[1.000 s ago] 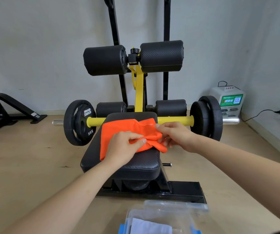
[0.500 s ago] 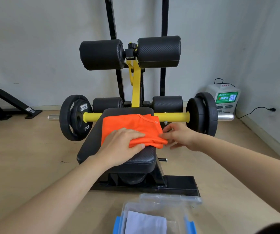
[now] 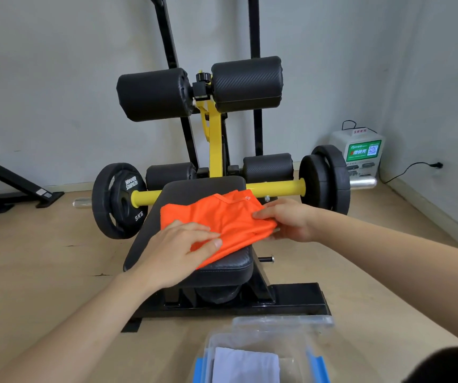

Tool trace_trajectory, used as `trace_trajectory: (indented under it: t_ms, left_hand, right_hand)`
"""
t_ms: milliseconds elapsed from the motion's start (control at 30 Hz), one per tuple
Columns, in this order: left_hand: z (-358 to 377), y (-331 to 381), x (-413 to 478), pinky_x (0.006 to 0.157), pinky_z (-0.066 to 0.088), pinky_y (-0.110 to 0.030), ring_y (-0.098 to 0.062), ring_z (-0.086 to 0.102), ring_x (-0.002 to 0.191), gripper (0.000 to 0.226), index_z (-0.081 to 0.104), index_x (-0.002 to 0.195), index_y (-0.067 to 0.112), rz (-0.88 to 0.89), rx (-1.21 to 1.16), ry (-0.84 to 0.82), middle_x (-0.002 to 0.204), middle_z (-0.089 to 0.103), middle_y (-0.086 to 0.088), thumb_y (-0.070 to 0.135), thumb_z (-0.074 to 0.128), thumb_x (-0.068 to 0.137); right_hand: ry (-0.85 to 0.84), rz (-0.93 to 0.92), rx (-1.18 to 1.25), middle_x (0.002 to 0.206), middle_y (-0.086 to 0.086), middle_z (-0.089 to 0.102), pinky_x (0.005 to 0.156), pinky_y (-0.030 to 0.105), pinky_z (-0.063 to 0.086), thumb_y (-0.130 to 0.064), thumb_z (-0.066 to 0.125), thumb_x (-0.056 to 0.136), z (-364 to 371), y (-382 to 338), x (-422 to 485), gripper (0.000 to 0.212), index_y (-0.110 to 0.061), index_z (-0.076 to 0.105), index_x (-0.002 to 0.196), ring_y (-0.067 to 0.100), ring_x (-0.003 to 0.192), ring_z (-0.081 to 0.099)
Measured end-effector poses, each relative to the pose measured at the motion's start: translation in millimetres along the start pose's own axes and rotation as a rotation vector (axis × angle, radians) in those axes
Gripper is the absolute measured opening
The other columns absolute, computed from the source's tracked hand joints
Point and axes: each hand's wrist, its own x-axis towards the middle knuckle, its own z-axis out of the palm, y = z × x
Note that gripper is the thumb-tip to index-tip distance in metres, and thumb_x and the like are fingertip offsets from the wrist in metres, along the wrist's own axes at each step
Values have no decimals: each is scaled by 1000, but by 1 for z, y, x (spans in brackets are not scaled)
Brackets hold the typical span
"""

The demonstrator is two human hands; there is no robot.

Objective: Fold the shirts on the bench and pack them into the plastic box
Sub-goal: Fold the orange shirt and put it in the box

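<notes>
- One orange shirt (image 3: 230, 214), folded small, on the counter (image 3: 203, 187) pad.
- Left hand (image 3: 178, 247) flat, fingers straight, pressing its near edge; right hand (image 3: 288, 219) pinching its right edge.
- Folding seemingly almost finished.
- Next, probably: lift without spilling the folds, lower into the plastic box (image 3: 291, 341) beside the folded white cloth (image 3: 245, 366).

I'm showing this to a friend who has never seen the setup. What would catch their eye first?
The bright orange shirt stands out, lying on the black padded bench seat at centre, left hand flat on it, right hand pinching its right edge. Behind runs a yellow bar with black weight plates; a clear plastic box holding white folded cloth sits on the floor in front.
</notes>
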Motion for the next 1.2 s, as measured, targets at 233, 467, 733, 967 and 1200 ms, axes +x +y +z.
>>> trace_trajectory:
  t_ms: [233,467,733,967,1200]
  left_hand:
    - [4,-6,6,115,24,-39,-8,35,141,76,56,132,52,-11,19,-15,149,46,23,86,24,72]
    - [17,-1,12,120,11,-44,-18,15,152,94,38,143,58,-114,63,-26,162,28,17,100,15,62]
    - [9,-9,7,119,20,-41,-17,26,149,93,52,140,42,-143,-111,85,156,41,11,91,31,64]
    - [-9,-62,-23,106,41,-37,-3,46,121,73,65,119,44,-88,-215,145,126,55,27,87,56,61]
    - [-9,-70,-37,93,51,-37,-1,59,113,52,66,105,45,-157,-181,281,114,64,26,78,56,66]
  right_hand:
    - [65,-116,122,89,9,67,77,31,55,-1,70,85,0,-3,1,13,-10,62,92,18,75,64]
    - [64,-317,147,103,15,69,83,39,51,5,70,82,14,-23,-9,39,-14,68,116,27,92,66]
    - [51,-622,-207,109,5,74,87,26,56,8,68,84,44,-29,-22,45,-21,66,118,14,100,70]
    - [44,-712,-327,106,9,73,80,22,53,5,69,85,72,-34,-24,38,-12,65,120,10,93,69]
    - [-82,-743,-732,117,-9,68,96,28,50,-15,77,82,108,-23,-28,57,-24,55,134,3,113,61]
